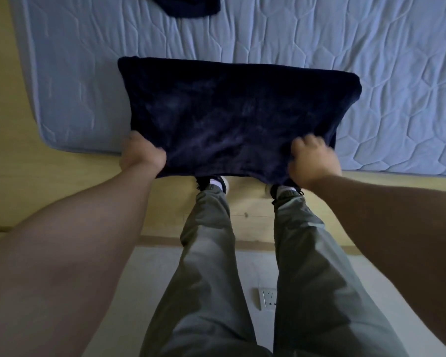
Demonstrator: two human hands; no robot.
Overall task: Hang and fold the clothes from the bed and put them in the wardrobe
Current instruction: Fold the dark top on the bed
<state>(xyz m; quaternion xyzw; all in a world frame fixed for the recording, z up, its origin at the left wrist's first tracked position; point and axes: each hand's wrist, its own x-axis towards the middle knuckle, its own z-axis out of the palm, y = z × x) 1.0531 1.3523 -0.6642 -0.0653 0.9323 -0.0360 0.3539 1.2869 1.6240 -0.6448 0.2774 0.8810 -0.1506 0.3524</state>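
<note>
A dark navy folded garment (229,114) lies flat at the near edge of the pale blue quilted mattress (345,60), its near edge hanging past the bed. My left hand (142,153) grips the garment's near left corner. My right hand (314,161) grips its near right corner, fingers curled into the cloth. A second dark garment (188,5) lies at the far side of the mattress, cut off by the top of the view.
I stand against the bed; my legs in grey trousers (209,253) and dark shoes (211,182) are below the garment. The wooden floor (36,189) runs left of the mattress corner. A white wall socket (268,297) shows between my legs.
</note>
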